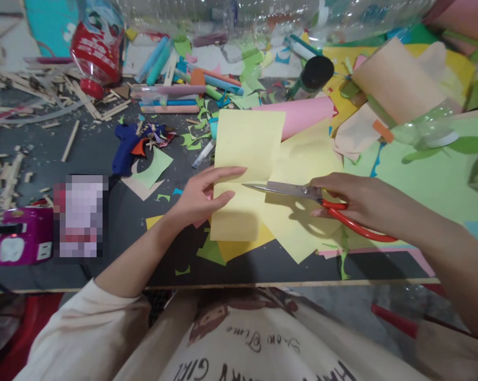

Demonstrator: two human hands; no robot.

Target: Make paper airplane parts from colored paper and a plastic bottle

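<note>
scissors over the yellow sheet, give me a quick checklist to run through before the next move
1. Scissors in hand: ok, the right hand holds them by the red handles.
2. Left hand at the yellow sheet: ok, index finger and thumb reach over its left side.
3. Left fingertips well clear of the blade tip: not ok, it points between finger and thumb.
4. Lower blade under the sheet: cannot tell.
5. Other paper out from under the blades: not ok, a second yellow sheet lies beneath.
6. Glue gun away from the scissors: ok.
</note>
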